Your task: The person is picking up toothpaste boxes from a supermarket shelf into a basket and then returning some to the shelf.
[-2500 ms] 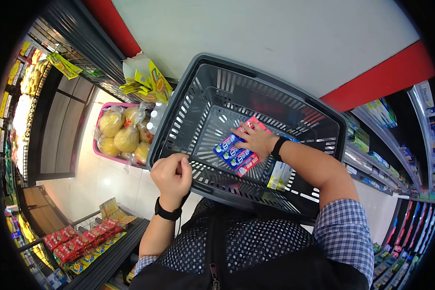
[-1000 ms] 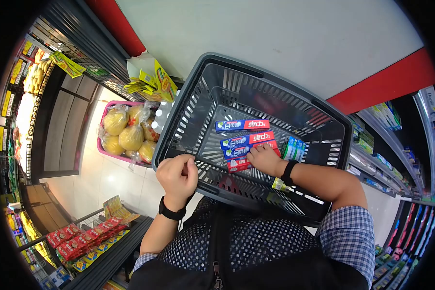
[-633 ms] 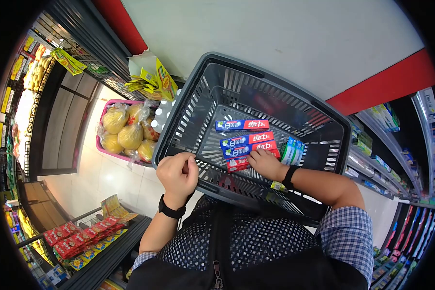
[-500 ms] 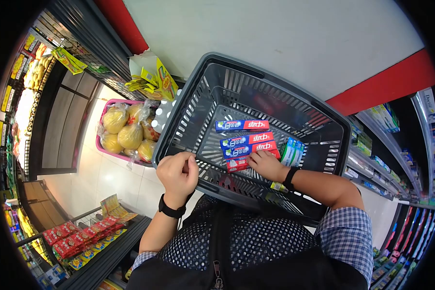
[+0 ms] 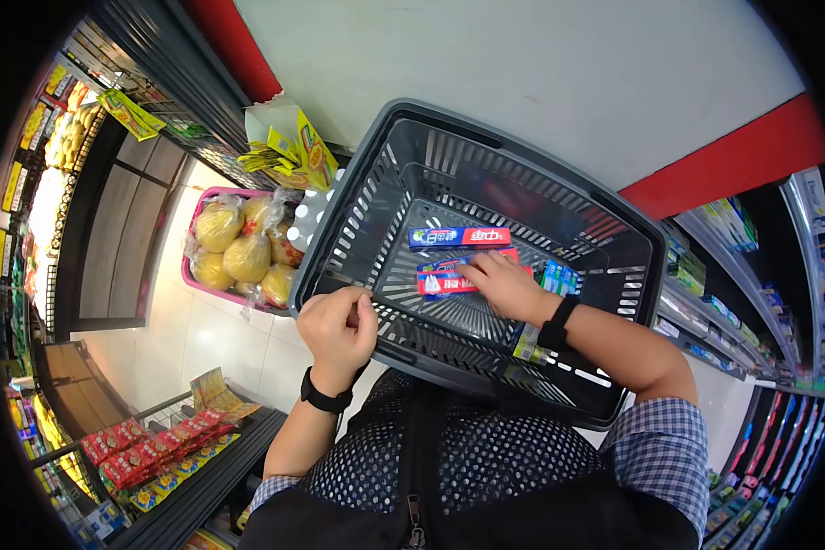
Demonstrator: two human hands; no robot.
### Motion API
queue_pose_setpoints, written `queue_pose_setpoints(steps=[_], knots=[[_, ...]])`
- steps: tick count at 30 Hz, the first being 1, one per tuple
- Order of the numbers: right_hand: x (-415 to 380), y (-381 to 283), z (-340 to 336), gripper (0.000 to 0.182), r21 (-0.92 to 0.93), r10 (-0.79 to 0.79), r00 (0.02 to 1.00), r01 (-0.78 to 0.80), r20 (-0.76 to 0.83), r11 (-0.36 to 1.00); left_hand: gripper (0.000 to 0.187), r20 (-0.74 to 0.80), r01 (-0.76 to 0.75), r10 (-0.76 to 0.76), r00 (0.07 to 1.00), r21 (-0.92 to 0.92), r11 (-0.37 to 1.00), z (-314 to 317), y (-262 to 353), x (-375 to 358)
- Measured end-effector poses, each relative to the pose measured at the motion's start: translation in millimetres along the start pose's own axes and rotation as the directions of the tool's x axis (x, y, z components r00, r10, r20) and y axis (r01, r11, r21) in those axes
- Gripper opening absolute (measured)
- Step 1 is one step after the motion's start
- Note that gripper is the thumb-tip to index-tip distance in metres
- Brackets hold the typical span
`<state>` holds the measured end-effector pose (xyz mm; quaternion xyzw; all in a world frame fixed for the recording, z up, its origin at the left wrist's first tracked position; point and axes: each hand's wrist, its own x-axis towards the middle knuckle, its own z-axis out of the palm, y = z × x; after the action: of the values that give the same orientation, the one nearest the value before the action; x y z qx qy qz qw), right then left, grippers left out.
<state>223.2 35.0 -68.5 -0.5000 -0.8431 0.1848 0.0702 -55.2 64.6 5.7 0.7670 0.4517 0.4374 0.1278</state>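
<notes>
Red-blue boxes (image 5: 442,282) in grey basket (image 5: 486,183), under right hand (image 5: 504,282): fingers bent over them, can't tell if gripping. Single red-blue box (image 5: 460,237) just beyond, apart. Green-blue packs (image 5: 560,277) right of hand. Left hand (image 5: 339,330) fisted at basket rim, hold on it unclear. Pink basket (image 5: 220,192) with bagged yellow fruit (image 5: 246,258) outside, left.

Open room here down the left end inside my basket (image 5: 559,170) — but blue-and-red cartons (image 5: 445,238) block the middle, my left grip (image 5: 337,328) covers the near-left corner, and the pale wall (image 5: 522,64) backs the far side.
</notes>
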Motion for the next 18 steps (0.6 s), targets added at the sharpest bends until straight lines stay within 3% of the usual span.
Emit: queue_pose_setpoints(steps=[2, 6, 8, 9, 14, 18], knots=[[6.8, 4.8, 4.8, 0.046, -0.104, 0.018, 0.999, -0.015, 0.032, 0.994, 0.005, -0.011, -0.004, 0.004, 1.0, 0.001, 1.0, 1.1, 0.3, -0.5], [7.7, 19.7, 22.6, 0.045, -0.065, -0.015, 1.0, 0.014, -0.008, 0.998, 0.005, -0.007, 0.017, -0.017, 1.0, -0.004, 1.0, -0.7, -0.9, -2.2], [5.2, 21.3, 20.2, 0.045, -0.02, -0.02, 0.989, 0.023, 0.148, 1.0, 0.005, 0.0, 0.024, -0.024, 1.0, 0.001, 1.0, -1.5, -0.8, -3.1], [3.4, 21.9, 23.1, 0.045, -0.02, -0.021, 0.989, 0.024, 0.149, 1.0, 0.006, -0.006, 0.018, -0.018, 1.0, -0.004, 1.0, -1.1, -0.8, -2.2], [1.6, 25.3, 29.4, 0.043, -0.167, 0.0, 0.99, 0.024, 0.142, 0.986, 0.006, -0.011, 0.013, -0.013, 1.0, -0.008, 1.0, -0.9, 0.5, 0.5], [15.3, 20.5, 3.2, 0.048, -0.133, 0.067, 0.983, -0.045, 0.17, 0.99, 0.006, -0.01, -0.004, 0.004, 1.0, -0.017, 1.0, -1.4, -1.9, 0.8]])
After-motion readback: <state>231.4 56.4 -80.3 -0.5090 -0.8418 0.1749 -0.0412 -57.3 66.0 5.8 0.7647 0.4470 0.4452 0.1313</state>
